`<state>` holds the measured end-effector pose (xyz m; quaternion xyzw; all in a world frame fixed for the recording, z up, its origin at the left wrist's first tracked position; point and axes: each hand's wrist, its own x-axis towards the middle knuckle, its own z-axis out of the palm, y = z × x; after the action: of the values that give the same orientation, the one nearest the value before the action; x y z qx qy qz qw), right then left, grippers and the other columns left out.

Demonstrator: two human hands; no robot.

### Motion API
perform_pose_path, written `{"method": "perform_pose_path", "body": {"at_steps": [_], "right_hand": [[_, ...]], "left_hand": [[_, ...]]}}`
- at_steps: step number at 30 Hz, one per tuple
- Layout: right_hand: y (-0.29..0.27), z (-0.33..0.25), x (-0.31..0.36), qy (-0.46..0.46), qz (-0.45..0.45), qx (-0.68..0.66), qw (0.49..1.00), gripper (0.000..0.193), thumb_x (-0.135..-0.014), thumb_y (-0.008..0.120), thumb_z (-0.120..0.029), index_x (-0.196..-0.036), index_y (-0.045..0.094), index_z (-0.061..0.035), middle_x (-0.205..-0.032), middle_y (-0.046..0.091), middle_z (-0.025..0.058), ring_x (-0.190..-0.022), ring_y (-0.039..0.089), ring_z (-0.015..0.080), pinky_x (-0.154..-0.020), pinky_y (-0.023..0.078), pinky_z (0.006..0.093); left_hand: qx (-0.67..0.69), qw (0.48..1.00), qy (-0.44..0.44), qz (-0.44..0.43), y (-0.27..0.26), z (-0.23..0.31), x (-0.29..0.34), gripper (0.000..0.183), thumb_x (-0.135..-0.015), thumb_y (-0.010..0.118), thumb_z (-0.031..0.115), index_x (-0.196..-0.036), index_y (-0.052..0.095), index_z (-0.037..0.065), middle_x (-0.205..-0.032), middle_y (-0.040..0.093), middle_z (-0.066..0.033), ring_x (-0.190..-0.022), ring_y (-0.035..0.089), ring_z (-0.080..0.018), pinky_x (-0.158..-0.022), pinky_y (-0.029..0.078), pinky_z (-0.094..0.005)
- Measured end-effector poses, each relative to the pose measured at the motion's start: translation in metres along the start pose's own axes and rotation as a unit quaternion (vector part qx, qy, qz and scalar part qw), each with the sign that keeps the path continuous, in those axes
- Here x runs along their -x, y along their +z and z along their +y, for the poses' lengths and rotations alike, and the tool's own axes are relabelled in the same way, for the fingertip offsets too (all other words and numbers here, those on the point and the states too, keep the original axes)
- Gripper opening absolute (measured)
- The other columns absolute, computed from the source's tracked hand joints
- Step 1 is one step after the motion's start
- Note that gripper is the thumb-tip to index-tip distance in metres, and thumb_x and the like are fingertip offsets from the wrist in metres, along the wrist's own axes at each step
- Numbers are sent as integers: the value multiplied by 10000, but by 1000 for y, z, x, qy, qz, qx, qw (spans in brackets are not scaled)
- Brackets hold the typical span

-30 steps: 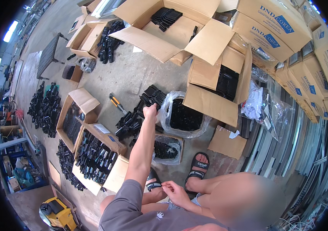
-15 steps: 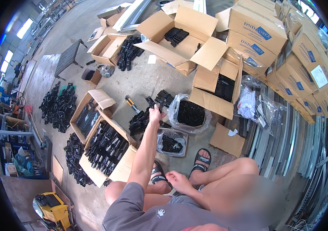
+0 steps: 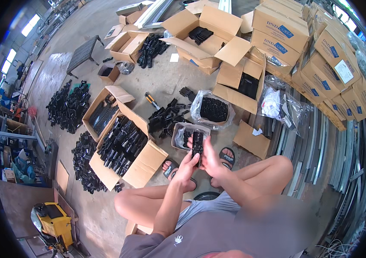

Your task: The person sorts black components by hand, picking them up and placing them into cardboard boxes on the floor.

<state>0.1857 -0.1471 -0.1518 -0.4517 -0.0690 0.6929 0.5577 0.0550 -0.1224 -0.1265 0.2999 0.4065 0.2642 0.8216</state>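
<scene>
In front of my knees, both hands meet around a long, narrow black part, held upright; it may be several pieces stacked together. My left hand grips its lower end, with the thumb laid on its face. Along the other side, my right hand presses with its fingers fairly straight. Just beyond is a small plastic-lined box of black pieces, partly covered by the hands. A larger lined box full of small black pieces stands behind it. Loose black parts lie to the left.
An open carton packed with black parts stands left of my feet, beside more black heaps. An orange-handled tool lies on the floor. Open cartons and stacked boxes stand farther off; metal profiles line the right.
My left hand has come back from the loose black parts, bringing a black part toward me. My right hand has risen from near my feet to meet it.
</scene>
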Motion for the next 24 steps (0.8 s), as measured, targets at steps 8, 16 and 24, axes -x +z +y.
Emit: {"method": "perform_pose_path", "body": {"at_steps": [8, 16, 24], "right_hand": [[25, 39, 18, -183, -31, 121, 975, 627, -1023, 555, -298, -1502, 300, 14, -1562, 320, 155, -1436, 331, 228, -1150, 307, 339], [31, 1, 5, -119, 18, 259, 958, 253, -917, 724, -209, -1009, 666, 20, -869, 689, 15, -773, 597, 49, -668, 487, 223], [31, 28, 14, -135, 49, 307, 941, 144, -961, 655, -176, -959, 597, -44, -735, 523, -66, -612, 434, 13, -516, 345, 208]], "left_hand": [[-131, 974, 145, 115, -68, -28, 6, 197, -1052, 471, 159, -1201, 444, 33, -843, 590, -40, -682, 583, -114, -648, 523, -262], [-434, 885, 166, 31, -38, -8, 31, 392, -1019, 500, 232, -1336, 373, 38, -1013, 657, -273, -950, 649, -444, -747, 499, -473], [-271, 946, 154, 88, -41, -53, 28, 393, -1084, 326, 334, -1347, 411, 55, -954, 597, -108, -824, 603, -209, -708, 495, -340]]}}
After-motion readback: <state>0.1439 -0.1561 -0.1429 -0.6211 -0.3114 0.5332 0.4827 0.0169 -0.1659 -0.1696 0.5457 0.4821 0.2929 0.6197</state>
